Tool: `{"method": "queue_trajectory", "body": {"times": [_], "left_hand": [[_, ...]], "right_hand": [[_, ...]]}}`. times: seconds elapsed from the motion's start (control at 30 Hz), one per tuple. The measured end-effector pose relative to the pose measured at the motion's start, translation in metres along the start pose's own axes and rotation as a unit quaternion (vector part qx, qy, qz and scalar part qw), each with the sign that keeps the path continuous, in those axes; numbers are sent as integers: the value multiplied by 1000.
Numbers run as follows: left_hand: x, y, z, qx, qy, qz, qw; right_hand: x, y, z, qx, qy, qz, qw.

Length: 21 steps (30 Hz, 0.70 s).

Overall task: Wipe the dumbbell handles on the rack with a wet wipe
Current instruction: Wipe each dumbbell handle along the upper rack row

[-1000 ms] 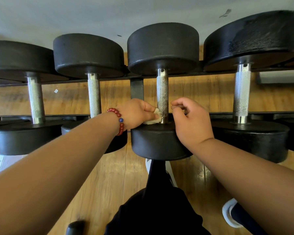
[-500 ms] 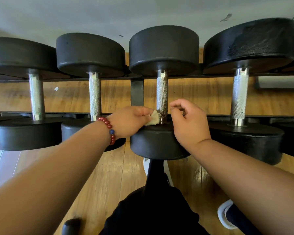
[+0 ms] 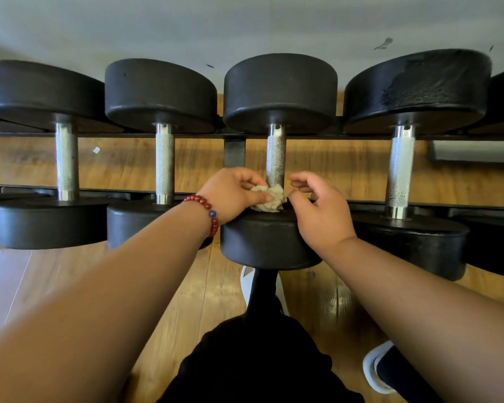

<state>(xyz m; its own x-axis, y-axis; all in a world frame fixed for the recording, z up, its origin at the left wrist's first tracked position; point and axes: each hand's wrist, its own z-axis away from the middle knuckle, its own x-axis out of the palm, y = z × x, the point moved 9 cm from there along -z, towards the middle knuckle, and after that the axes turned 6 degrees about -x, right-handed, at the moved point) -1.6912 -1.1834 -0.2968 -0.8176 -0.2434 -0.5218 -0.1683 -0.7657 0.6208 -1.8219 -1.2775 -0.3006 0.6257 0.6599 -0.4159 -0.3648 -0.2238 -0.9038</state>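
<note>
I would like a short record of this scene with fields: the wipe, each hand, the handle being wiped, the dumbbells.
wipe: crumpled, at the near end of the handle, resting on the near head
left hand: pinches the wipe; red bead bracelet on its wrist
right hand: fingers loosely curled, beside the wipe, holds nothing; whether it touches the wipe is unclear
handle: knurled metal, third dumbbell from the left
dumbbells: four in full view on the rack, black heads, more cut off at the edges
</note>
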Motion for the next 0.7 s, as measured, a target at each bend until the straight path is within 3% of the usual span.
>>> {"method": "queue_trajectory", "body": {"times": [0.1,0.3,0.4,0.53,0.6,0.7], "left_hand": [[-1,2,-1,19,-3,-39,999],[0,15,5,133,0,-103,986],[0,8,4,105,-48,-61,992],[-3,1,3,68,-45,10,997],[-5,-1,3,65,-14,20,998],[-6,-11,7,48,15,69,996]], "right_hand": [[-1,1,1,1,6,-1,1000],[0,4,1,2,16,-18,1000],[0,5,0,-4,10,-9,1000],[4,-14,-6,-88,-62,24,994],[7,-30,-14,-159,-113,81,977],[25,-36,-23,-188,-226,140,946]]}}
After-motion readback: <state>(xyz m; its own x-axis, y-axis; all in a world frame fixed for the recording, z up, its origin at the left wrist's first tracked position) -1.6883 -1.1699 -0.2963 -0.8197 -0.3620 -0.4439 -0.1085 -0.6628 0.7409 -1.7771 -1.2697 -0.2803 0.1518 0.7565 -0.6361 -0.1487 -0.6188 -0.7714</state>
